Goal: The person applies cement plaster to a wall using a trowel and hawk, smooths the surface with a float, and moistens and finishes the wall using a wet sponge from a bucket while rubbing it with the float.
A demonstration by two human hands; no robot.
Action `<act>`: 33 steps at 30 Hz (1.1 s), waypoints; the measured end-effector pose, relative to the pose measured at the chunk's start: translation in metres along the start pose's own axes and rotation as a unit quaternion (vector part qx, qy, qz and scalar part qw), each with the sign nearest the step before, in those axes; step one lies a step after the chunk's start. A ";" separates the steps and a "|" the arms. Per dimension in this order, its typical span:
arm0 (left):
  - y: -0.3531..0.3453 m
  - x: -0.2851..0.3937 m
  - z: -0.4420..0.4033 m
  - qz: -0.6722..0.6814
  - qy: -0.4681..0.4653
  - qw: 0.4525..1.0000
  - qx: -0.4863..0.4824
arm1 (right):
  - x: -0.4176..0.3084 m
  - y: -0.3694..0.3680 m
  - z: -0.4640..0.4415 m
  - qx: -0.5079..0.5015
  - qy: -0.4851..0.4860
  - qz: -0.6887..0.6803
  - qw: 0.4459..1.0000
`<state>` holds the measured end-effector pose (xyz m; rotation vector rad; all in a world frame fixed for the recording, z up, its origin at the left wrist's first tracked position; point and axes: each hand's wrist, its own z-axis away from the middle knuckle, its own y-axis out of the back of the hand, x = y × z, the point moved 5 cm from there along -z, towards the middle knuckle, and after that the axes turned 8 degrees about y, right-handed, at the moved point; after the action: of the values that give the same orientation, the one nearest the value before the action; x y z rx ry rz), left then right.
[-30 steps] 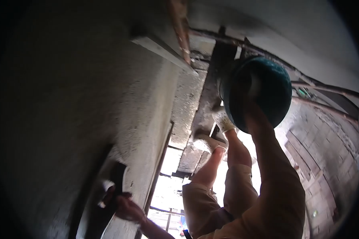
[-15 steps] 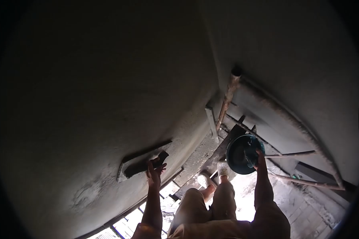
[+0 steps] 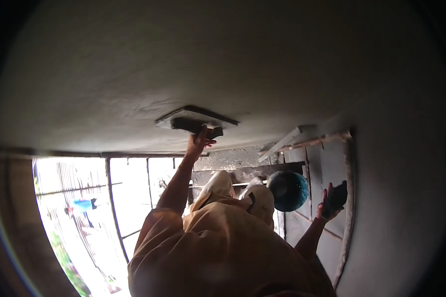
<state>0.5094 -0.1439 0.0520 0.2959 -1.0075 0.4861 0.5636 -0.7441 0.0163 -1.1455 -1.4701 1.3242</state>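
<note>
I see a big gray wall (image 3: 243, 59) in front of me, with some bumpy marks on it. To one side is a big window (image 3: 134, 180) with thin dark bars (image 3: 110, 198). Very bright light comes in there, and I can see something green (image 3: 63, 257) outside. On my other side, rough wooden poles (image 3: 350, 198) stand near another gray wall (image 3: 396, 198). The room's edges look very dark to me.

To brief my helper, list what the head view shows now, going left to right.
Blue patch outside the barred opening → flat tool in the left hand → teal bucket → right hand with a dark object.
</note>
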 end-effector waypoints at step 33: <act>0.298 0.163 0.146 -0.150 -0.182 0.952 0.194 | 0.405 -0.372 -0.216 -0.283 -0.239 0.806 0.462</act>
<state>0.3199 0.0856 0.2717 0.9039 -1.1946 0.3534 0.6392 -0.3102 0.4100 -3.2654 -0.7325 2.5257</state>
